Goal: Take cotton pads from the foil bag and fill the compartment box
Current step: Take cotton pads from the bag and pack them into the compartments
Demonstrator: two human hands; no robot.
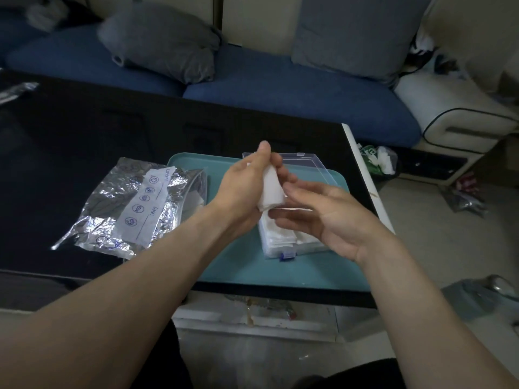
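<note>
Head view: left hand (pixel 247 183) gripping upright cotton pads (pixel 271 189), long axis vertical; right hand (pixel 323 214) loosely spread.

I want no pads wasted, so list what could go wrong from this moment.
1. The left hand grips a bunch of cotton pads above the box; loose ones could slip onto the tray.
2. The box already looks full of pads, so more may spill over its wall.
3. The foil bag lies with its open end overlapping the tray; a passing forearm might drag it.
</note>
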